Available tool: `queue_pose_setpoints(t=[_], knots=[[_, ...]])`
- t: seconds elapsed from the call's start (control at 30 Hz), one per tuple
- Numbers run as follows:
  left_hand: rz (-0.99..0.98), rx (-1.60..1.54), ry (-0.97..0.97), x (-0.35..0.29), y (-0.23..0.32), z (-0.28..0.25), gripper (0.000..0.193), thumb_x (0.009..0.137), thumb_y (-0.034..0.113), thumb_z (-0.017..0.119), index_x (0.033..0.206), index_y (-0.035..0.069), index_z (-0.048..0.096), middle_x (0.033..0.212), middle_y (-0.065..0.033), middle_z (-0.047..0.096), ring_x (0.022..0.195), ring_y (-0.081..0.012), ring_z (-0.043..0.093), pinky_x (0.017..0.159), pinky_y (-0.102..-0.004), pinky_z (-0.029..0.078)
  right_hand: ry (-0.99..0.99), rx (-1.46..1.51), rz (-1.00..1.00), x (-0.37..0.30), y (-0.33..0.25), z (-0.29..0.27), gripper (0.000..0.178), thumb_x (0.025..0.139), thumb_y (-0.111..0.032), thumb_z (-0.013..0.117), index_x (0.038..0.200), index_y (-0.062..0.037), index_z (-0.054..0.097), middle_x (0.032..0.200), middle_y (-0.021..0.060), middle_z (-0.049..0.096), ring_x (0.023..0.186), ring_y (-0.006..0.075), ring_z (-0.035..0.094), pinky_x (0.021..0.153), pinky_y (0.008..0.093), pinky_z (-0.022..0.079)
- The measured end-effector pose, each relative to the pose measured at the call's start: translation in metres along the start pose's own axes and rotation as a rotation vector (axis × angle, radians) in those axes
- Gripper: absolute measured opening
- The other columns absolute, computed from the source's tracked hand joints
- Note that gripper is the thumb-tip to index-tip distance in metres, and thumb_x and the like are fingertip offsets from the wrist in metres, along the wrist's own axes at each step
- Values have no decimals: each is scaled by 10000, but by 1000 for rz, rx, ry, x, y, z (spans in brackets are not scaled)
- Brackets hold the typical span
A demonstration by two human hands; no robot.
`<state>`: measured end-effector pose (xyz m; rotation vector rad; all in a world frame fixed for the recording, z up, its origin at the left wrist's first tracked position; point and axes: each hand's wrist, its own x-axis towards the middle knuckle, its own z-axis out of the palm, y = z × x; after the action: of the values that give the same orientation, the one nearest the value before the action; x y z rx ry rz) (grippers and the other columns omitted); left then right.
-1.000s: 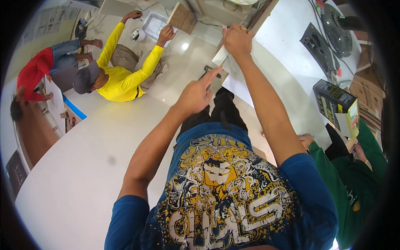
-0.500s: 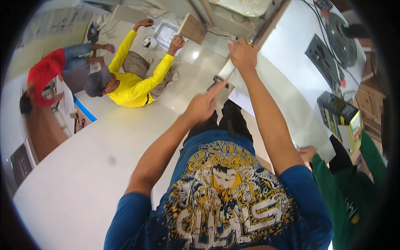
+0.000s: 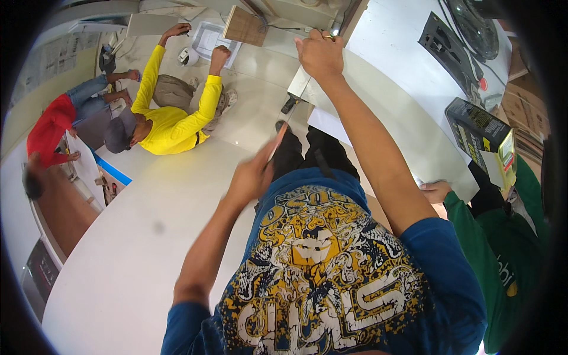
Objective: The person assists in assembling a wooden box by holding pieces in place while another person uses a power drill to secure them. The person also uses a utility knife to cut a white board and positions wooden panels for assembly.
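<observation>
My right hand [image 3: 321, 58] reaches forward to the far end of the curved white panel [image 3: 384, 89]. Its fingers curl over and its thumb points left; what they hold, if anything, is hidden. A gold ring-like band shows on one finger. Below this hand are a white strip [image 3: 299, 81] and a black-handled tool [image 3: 290, 105], its kind unclear. My left hand [image 3: 249, 176] is in the air, blurred by motion, over the edge of the large white tabletop [image 3: 148, 248]. Its stretched fingers point forward toward the tool, and I see nothing held in them.
Ahead left, a person in yellow [image 3: 171, 121] crouches beside a light tray [image 3: 222, 40] and a wooden board [image 3: 245, 26]. Farther left bends a person in red [image 3: 52, 127]. At right, a person in green [image 3: 479, 236] touches the panel's edge, near a dark box [image 3: 476, 127].
My left hand has drawn back, down and left, away from my right hand. The whole view has shifted slightly. The person in yellow no longer has a hand at the wooden board.
</observation>
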<state>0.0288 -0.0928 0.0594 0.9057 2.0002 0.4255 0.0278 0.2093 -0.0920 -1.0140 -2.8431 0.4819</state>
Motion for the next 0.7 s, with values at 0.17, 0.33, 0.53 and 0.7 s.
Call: queue_pose_setpoints(t=[0.17,0.33,0.53,0.7], knots=[[362,-215,203,100,12,20,700,892,3,552,1541,189,368,1388,-221,572,1006,-482,641,843,-473,551,-24,-29,-36,1,-1,-2,456,1032,-395,488,866,-90,784,1100,81,679,1071,270,617,987,509,355],[34,-71,95,-60,12,-37,711,883,-37,579,1527,215,417,1339,-219,613,913,-433,689,817,-439,556,-41,15,24,-9,3,2,469,1039,-408,474,888,-89,784,1120,78,672,1069,277,624,1023,515,335],[-189,-177,12,-132,-31,-41,658,897,-57,595,1500,169,462,1254,-193,681,776,-297,666,783,-318,521,105,-1,78,7,-8,12,439,1019,-412,511,884,-90,776,1094,83,695,1021,306,654,980,551,352],[-208,-196,288,-113,-72,-16,695,882,-30,596,1519,213,455,828,-201,630,653,-317,579,697,-352,512,-153,828,365,68,22,5,408,1006,-416,561,814,-93,722,882,72,677,901,255,647,847,479,455]])
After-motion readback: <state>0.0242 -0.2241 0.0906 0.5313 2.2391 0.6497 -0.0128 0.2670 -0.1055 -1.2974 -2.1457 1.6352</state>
